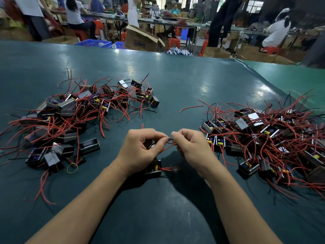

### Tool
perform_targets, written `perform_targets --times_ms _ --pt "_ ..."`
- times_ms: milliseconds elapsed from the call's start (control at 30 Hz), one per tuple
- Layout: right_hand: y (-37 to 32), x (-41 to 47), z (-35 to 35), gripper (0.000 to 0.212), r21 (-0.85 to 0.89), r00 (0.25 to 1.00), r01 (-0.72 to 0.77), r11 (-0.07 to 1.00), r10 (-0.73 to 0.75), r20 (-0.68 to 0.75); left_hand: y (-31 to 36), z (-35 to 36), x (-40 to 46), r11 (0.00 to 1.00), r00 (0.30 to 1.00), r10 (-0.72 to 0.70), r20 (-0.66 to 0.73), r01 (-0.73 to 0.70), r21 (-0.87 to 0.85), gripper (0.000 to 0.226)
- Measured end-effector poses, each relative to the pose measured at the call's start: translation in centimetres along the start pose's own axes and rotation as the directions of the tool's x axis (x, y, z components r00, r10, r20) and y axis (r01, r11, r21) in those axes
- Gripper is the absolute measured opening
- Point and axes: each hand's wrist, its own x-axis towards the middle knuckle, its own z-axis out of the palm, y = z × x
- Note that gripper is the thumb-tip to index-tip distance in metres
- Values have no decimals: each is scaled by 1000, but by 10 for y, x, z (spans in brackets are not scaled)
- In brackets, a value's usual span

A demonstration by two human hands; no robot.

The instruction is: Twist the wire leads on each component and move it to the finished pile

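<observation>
Left hand and right hand meet over the dark teal worktop, each grip pinching the thin red and black wire leads between thumb and fingertips. Leads run down to a small black box-shaped component hanging just under the left wrist. Tangled pile of similar black components with red wires on the left, another on the right. Tan rubber band lies by the left pile.
</observation>
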Motion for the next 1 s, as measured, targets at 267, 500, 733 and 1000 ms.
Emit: perform_targets --times_ms 267,500,733,1000 --pt "3 -9 13 40 -528 860 234 816 -427 -280 -5 8 2 994 994 -12 -112 24 103 7" --pt "5 -4 -2 12 -507 805 479 717 -589 -71 -5 4 3 997 988 -62 -139 67 30 7" --pt "8 3 -14 15 -470 723 614 635 -691 10 -4 0 2 997 994 -74 -76 75 -1 7" --pt "5 1 -11 28 -459 818 520 720 -574 26 -2 -1 1 998 998 -56 1 56 -30 6"
